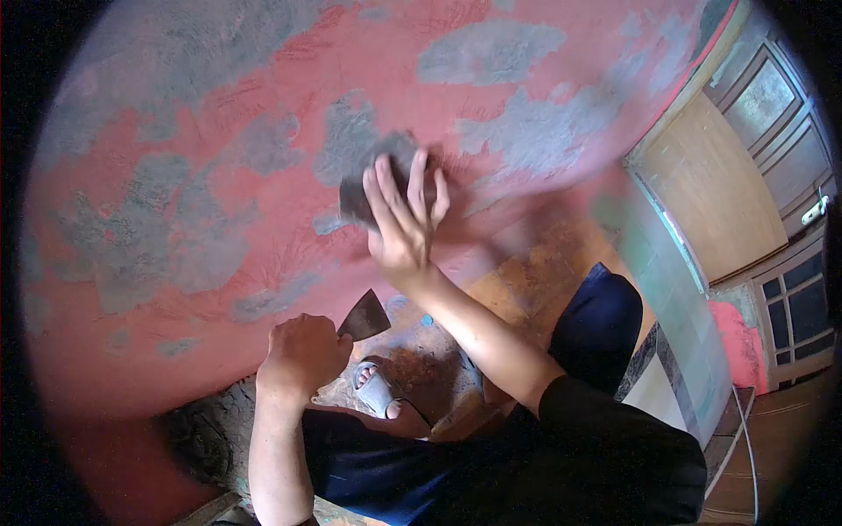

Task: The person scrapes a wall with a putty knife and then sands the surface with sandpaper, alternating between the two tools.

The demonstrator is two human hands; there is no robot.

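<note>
My right hand [405, 215] presses a dark grey sheet that looks like sandpaper [355, 203] flat against the wall [298, 74]. Its fingers lie over the sheet, slightly spread and a little blurred. The wall is pink with rough grey patches. Lower and to the left, my left hand [303, 355] is closed around the handle of a putty knife [367, 317]. The knife's wide blade points up and to the right, apart from the wall patch under my right hand. Most of its handle is hidden in my fist.
My sandalled foot [375, 391] and bent knee [605, 316] are close below my hands. The stained floor [535, 263] meets the wall's base. To the right stand a plain wooden board [710, 167] and a door with a handle [814, 210]. A thin cable [748, 447] hangs at lower right.
</note>
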